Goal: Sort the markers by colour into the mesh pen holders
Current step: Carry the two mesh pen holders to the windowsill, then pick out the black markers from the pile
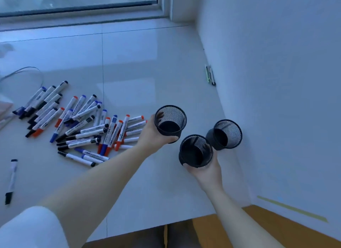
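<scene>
— Can you read anything on those markers (83, 126) heaped on the left?
— There's dark print on the white barrels, but it's too small and blurred to make out. No word or number is legible.

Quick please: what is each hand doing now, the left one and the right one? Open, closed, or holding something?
Left hand: grips one mesh pen holder.
Right hand: grips another mesh pen holder.

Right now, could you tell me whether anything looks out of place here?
Yes: one black-capped marker lies alone near the left edge, apart from the main marker pile, and two or three pens rest against the right wall, far from everything else.
</scene>
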